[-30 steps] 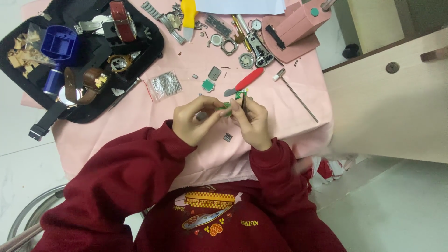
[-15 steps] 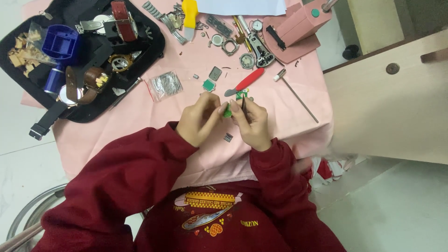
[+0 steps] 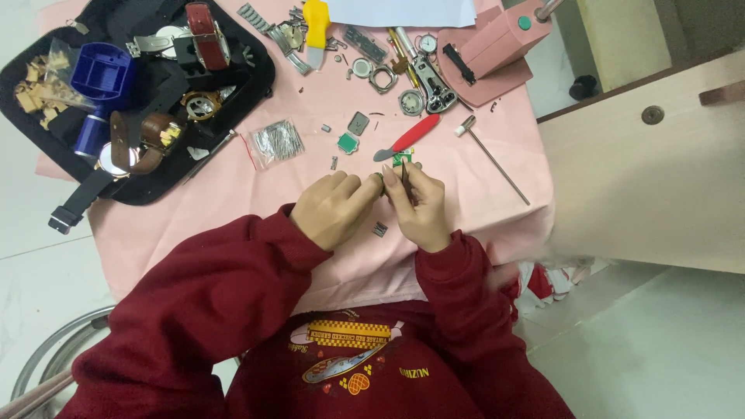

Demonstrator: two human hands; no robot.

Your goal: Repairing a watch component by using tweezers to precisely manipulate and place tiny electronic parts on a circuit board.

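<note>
My left hand (image 3: 332, 211) pinches a small green part (image 3: 379, 180) at its fingertips, raised just above the pink worktop (image 3: 233, 194) for steadiness. My right hand (image 3: 421, 203) is closed around a thin dark tool (image 3: 405, 174), tip meeting it.

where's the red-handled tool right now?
In the head view the red-handled tool lies on the pink cloth, right of centre, just above the right hand, with the small green square part to its left.
</note>
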